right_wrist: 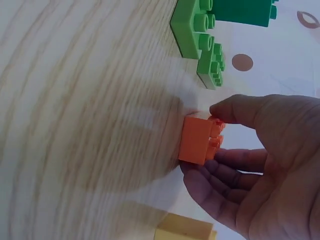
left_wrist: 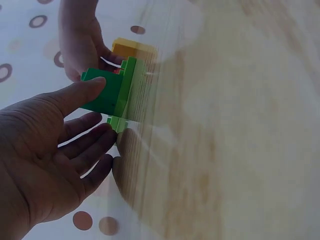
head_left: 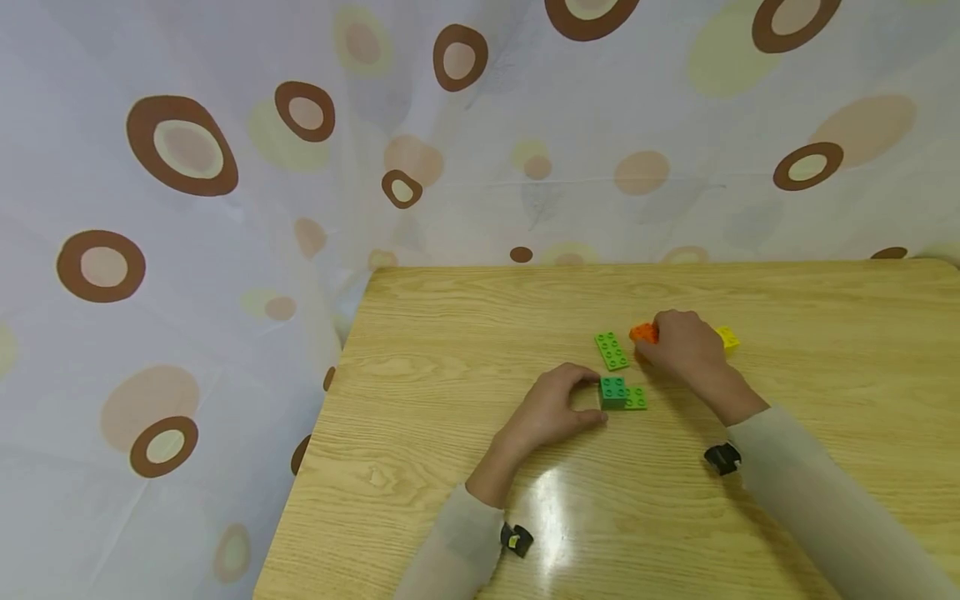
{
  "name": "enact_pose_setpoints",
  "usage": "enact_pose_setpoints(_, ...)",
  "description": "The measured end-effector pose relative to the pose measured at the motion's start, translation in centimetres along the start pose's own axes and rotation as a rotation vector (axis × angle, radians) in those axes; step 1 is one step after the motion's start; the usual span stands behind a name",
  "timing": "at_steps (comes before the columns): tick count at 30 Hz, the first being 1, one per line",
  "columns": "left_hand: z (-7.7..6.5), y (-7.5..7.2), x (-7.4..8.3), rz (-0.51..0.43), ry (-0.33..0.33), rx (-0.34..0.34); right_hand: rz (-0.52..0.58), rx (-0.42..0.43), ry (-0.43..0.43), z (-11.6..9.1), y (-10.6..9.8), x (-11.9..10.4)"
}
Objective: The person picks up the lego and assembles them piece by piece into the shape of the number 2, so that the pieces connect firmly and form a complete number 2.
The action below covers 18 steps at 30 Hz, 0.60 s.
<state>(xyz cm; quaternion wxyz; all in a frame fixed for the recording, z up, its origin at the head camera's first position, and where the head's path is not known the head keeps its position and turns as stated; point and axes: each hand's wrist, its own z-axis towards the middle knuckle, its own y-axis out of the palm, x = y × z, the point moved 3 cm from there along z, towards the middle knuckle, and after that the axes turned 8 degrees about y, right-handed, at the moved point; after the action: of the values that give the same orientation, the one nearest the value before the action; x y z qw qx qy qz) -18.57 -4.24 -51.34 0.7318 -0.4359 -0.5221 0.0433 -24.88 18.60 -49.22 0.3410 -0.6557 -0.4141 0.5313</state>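
Pale sleeves (head_left: pixel 832 508) were seen nearest the head camera, rising from the lower edge, with a black wrist device (head_left: pixel 723 458) worn at the right cuff and another black band (head_left: pixel 516 540) at the left. By the right hand (head_left: pixel 686 346), an orange brick (right_wrist: pixel 195 140) was held narrowly between the thumb on one side and the fingers on the other, its studs turned toward the palm. Whether the brick was resting on the table (head_left: pixel 420 417) could not be told.

The left hand (head_left: pixel 551 408) was spread fairly wide, its thumb and fingers set around the near-left part of a dark green brick (head_left: pixel 612 392); whether it was being touched could not be made out. That brick was seated on one end of a lime plate (head_left: pixel 636 398), whose studs were left exposed on the right. Just beyond, a second lime plate (head_left: pixel 611 351) was laid studs up, between the dark green brick and the orange one. A yellow brick (head_left: pixel 727 338) was partly hidden behind the right hand. Behind the wooden table, a white cloth (head_left: pixel 487 217) was patterned with brown rings and pale spots.
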Motion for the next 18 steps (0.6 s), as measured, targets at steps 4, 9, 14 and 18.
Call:
enact_pose_setpoints(4,0.2,0.0,0.0,-0.02,-0.006,0.008,-0.005,0.013,-0.11,-0.9,-0.8,-0.1)
enact_pose_setpoints(9,0.4,-0.1,0.2,-0.054,-0.014,0.016,0.035,0.06,-0.241,-3.0,-2.8,-1.0)
enact_pose_setpoints(14,0.8,-0.2,0.5,-0.087,0.024,0.047,0.03,0.083,-0.338,-5.0,-4.4,-1.8)
enact_pose_setpoints(18,1.1,-0.2,0.8,-0.114,0.061,0.078,0.005,0.084,-0.465,-6.3,-4.7,-2.4)
